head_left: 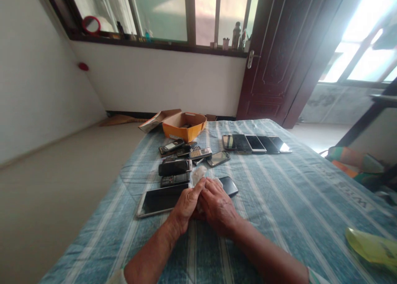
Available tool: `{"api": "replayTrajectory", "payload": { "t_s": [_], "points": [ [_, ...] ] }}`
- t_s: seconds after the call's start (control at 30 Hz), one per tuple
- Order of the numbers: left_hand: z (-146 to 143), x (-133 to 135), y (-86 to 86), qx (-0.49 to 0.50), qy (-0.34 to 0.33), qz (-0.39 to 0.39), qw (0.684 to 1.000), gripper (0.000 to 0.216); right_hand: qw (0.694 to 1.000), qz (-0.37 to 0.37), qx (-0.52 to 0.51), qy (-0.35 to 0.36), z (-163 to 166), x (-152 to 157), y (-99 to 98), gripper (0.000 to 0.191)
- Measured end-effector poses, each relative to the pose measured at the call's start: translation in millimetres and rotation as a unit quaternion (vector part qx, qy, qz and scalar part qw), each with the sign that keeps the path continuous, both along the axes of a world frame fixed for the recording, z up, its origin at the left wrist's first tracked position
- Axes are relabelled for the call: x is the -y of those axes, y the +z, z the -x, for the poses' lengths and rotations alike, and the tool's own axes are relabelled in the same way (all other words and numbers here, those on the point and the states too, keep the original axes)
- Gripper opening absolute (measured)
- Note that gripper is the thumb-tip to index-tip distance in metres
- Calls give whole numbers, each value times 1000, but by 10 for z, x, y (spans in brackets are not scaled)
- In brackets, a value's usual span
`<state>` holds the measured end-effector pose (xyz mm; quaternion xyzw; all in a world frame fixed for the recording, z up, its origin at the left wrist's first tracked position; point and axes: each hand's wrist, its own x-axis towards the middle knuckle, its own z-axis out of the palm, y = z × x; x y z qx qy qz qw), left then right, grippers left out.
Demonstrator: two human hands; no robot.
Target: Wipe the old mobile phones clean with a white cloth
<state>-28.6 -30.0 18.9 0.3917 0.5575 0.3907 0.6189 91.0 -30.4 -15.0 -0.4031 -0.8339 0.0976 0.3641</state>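
Observation:
My left hand (186, 205) and my right hand (217, 203) are closed together above the bed's near middle. A crumpled white tissue (199, 175) pokes out past the fingertips, and my right fingers press over it. What my left hand wraps round is hidden beneath the right. Just right of my right hand lies a dark smartphone (228, 186), partly covered. Left of my hands is a tablet (163, 200) with a black screen and pale frame. Beyond it lie a keypad phone (175, 179), a dark phone (175, 167) and a pile of older mobile phones (200, 152).
An open orange cardboard box (182, 131) stands at the far edge, its lid (159, 120) beside it. Several smartphones lie in a row (256, 144) at the far right. A yellow plastic bag (372, 246) lies near right on the striped blue cloth (279, 217).

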Motion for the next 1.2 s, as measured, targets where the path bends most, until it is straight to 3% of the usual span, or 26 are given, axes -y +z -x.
{"api": "replayTrajectory", "payload": {
  "t_s": [0.1, 0.37, 0.53, 0.63, 0.7, 0.73, 0.87, 0.93, 1.07, 1.2],
  "points": [
    [-9, 7, 22, -14, 5, 3, 1000, 56, 1000, 19, -5, -2, -1, -53, 21, 30],
    [-12, -10, -7, -41, 1, 23, 999, 42, 991, 55, 2, -119, -315, -297, -67, 24],
    [10, -10, -22, -68, -19, 0, 997, 31, 979, 82, -129, -138, -516, -430, -104, 23],
    [36, -6, 37, -122, -58, -89, 987, 24, 965, 89, -190, -160, -605, -484, -62, 25],
    [64, -7, 83, -206, -93, -195, 954, 22, 951, 102, -237, -173, -649, -498, 0, 27],
    [80, -10, 98, -264, -106, -257, 924, 21, 942, 111, -265, -173, -664, -495, 39, 27],
    [146, -26, 66, -467, -128, -447, 752, 16, 934, 140, -297, -143, -673, -424, 200, 25],
    [175, -36, 3, -513, -130, -486, 696, 14, 949, 152, -245, -130, -646, -368, 251, 24],
    [220, -58, -122, -567, -114, -503, 642, 18, 974, 143, -91, -147, -534, -254, 236, 24],
    [237, -70, -196, -589, -111, -496, 628, 24, 981, 91, 0, -174, -356, -147, 116, 24]
  ]
}}
